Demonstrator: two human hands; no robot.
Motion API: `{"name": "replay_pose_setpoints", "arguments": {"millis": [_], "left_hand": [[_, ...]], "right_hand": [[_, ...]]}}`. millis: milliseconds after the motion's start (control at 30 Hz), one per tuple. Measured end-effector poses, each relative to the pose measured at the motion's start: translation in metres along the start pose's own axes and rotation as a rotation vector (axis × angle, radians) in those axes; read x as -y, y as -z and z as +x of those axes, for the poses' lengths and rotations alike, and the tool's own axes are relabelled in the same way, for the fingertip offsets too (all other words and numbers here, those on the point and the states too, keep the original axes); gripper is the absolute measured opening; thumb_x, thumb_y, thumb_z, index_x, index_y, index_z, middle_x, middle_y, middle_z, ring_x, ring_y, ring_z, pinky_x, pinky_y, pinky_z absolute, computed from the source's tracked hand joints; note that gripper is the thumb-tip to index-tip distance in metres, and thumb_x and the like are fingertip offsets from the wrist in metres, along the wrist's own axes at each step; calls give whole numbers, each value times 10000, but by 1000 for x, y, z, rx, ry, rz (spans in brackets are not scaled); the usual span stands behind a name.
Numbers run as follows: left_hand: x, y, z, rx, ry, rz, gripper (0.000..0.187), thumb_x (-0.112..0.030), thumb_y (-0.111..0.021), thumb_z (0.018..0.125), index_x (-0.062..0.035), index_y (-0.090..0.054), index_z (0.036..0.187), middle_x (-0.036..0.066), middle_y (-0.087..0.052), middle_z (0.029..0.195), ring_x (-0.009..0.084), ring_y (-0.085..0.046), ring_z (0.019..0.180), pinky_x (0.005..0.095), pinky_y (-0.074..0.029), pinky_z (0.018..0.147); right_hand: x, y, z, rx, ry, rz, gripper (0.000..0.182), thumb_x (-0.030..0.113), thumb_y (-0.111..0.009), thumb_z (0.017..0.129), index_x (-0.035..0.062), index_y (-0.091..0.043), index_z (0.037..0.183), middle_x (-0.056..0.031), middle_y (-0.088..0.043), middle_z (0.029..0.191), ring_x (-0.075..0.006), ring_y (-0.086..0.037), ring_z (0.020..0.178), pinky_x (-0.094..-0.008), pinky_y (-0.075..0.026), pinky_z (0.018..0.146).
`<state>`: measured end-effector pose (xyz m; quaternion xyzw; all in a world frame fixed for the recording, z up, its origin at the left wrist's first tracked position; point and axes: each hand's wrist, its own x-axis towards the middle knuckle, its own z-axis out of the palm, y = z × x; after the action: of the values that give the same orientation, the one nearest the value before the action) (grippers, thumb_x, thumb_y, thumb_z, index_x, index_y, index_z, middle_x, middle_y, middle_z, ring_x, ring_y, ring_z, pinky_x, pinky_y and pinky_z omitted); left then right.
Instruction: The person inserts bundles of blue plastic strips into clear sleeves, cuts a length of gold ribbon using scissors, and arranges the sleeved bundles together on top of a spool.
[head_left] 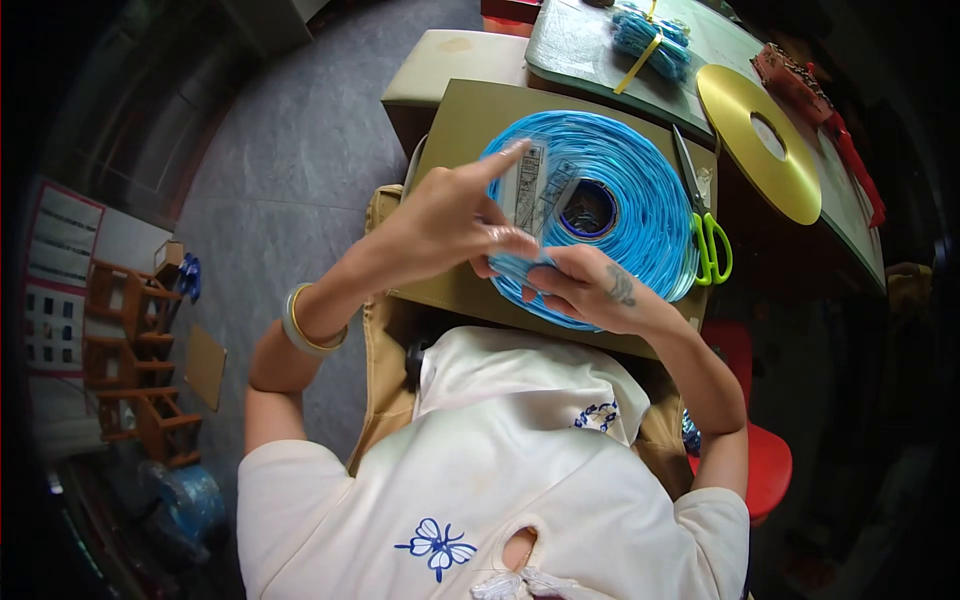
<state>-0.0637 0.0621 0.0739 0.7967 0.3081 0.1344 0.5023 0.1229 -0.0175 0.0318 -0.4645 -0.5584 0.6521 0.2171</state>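
Note:
A big roll of blue ribbon [640, 190] lies flat on a cardboard board [470, 120] across my lap. My left hand [445, 215] pinches the loose blue ribbon end between thumb and fingers, with the index finger stretched out over a small clear printed strip [530, 185] resting on the roll. My right hand [585, 285] is curled at the roll's near edge, gripping the same ribbon end where it meets my left fingers. A bangle sits on my left wrist.
Green-handled scissors [708, 235] lie just right of the roll. Beyond them are a gold ribbon roll [740, 110], a bundle of cut blue ribbon [650, 40] tied with yellow, and red items [800, 75] on a green table [580, 50]. A red stool [760, 450] stands at my right.

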Motion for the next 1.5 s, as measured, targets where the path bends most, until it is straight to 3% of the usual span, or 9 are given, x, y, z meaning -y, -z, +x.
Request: {"name": "replay_pose_setpoints", "arguments": {"millis": [33, 100, 200, 367, 433, 600, 767, 1033, 1500], "left_hand": [[7, 4, -1, -3, 2, 3, 726, -63, -671, 746, -40, -272, 1352, 146, -653, 761, 164, -612, 541, 245, -531, 476], [35, 11, -3, -135, -106, -678, 584, -153, -597, 827, -37, -318, 1326, 167, -653, 851, 206, -647, 621, 246, -544, 517], [64, 7, -6, -259, -73, -814, 531, -197, -557, 857, -33, -335, 1311, 176, -634, 953, 250, -654, 775, 274, -555, 607], [78, -30, -4, -17, -268, -1066, 626, -98, -619, 803, -29, -293, 1332, 168, -581, 1104, 261, -577, 1006, 349, -513, 804], [70, -40, -5, 133, -179, -1416, 660, 11, -642, 746, -21, -317, 1320, 170, -605, 1012, 180, -606, 866, 247, -509, 768], [74, -51, 0, 311, -179, -1625, 699, 27, -648, 732, -14, -291, 1332, 130, -612, 931, 175, -598, 850, 217, -496, 739], [62, -48, -4, 383, -16, -1527, 819, -46, -729, 669, -8, -265, 1343, 54, -570, 719, 151, -539, 707, 242, -462, 691], [63, -38, -2, 498, 83, -1166, 861, -18, -746, 631, 0, -256, 1339, 77, -575, 684, 137, -570, 627, 191, -488, 549], [54, -34, -6, 332, 29, -1040, 835, 64, -715, 647, -13, -248, 1334, 121, -590, 688, 165, -592, 576, 250, -523, 508]], "right_hand": [[-3, -2, -1, -14, 26, 83, 248, 254, -512, 899, 32, -569, 806, 0, -487, 585, -52, -386, 461, -179, -258, 391], [-9, -5, -1, -38, 78, 253, 253, 242, -516, 897, 19, -571, 791, -7, -481, 566, -52, -377, 432, -176, -250, 374], [-19, -9, -4, 95, 67, 408, 253, 234, -524, 891, 6, -577, 795, -13, -483, 551, -54, -375, 413, -173, -250, 366], [-29, -8, -3, 270, 65, 620, 255, 219, -533, 883, -17, -588, 803, -23, -488, 529, -56, -375, 388, -169, -250, 352], [-32, -7, -3, 302, 72, 678, 256, 212, -533, 880, -27, -593, 808, -27, -492, 520, -57, -376, 382, -168, -249, 347], [-38, -4, -4, 338, 37, 695, 209, 144, -546, 856, -60, -574, 818, -140, -600, 716, -81, -427, 413, -185, -318, 369], [-34, 1, -8, 436, 108, 596, 214, 143, -556, 844, -70, -572, 828, -169, -615, 762, -94, -451, 424, -193, -342, 377], [-34, 8, -10, 554, 97, 680, 207, 140, -570, 829, -67, -576, 839, -160, -615, 758, -97, -458, 427, -189, -348, 384], [-30, 9, -17, 344, -88, 445, 261, 220, -578, 846, -35, -590, 791, -65, -556, 594, -79, -428, 403, -179, -339, 379]]}}
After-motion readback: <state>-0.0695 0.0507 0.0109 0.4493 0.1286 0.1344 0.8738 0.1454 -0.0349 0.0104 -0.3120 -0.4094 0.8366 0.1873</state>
